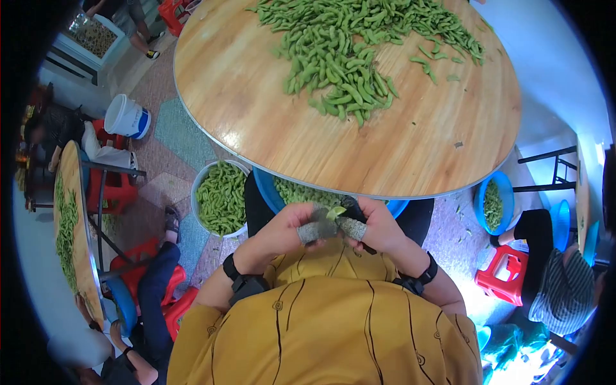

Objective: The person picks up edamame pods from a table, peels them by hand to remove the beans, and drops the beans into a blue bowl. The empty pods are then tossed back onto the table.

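Note:
My left hand [289, 226] and my right hand [380, 226] meet over my lap, just below the table's near edge. Fingers on both are closed and wear grey wraps or finger covers; those of the left are partly blurred. Pinched between the fingertips of the two hands is a green soybean pod [335, 212]. Behind them, a blue basin [264, 186] sits between my knees, holding pale green beans [301, 192], partly hidden by the tabletop and my hands.
A round wooden table [256, 115] carries a large heap of soybean pods [346, 64]. To my left stands a white bucket of pods [196, 199]. Another blue basin [481, 208] and a red stool [491, 276] are on the right. People sit at tables on both sides.

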Tool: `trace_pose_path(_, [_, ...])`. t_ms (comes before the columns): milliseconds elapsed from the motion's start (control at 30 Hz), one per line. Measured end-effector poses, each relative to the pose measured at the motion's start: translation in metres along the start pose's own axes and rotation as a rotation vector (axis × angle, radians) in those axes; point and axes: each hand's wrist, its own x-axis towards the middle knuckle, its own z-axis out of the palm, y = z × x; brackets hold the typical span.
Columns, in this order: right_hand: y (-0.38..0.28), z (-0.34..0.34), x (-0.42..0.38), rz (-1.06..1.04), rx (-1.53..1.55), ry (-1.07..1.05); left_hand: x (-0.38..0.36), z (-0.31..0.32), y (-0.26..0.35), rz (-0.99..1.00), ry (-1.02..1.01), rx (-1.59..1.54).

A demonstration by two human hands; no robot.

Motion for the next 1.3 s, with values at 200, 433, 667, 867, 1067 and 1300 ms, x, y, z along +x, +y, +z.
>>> trace_pose_path(200, [0.007,0.004,0.002,-0.376,-0.920,0.268,-0.017,-0.018,-0.002,0.034,0.209,0.120])
trace_pose_path(433, [-0.058,-0.017,0.036,-0.639,-1.116,0.493,-0.075,-0.115,-0.025,0.051,0.969,1.108])
trace_pose_path(667, [-0.107,-0.051,0.143,-0.455,-1.515,0.720,-0.063,-0.092,-0.001,0.164,1.104,1.190])
trace_pose_path(867, [-0.121,-0.041,0.119,-0.258,-1.462,0.658,0.000,-0.024,0.035,0.523,0.703,1.016])
trace_pose_path(1067, [-0.121,-0.048,0.124,-0.153,-1.449,0.647,0.046,0.009,0.049,0.651,0.495,1.051])
trace_pose_path(1300, [-0.123,-0.050,0.111,-0.088,-1.525,0.529,0.055,0.008,0.038,0.566,0.410,0.990])
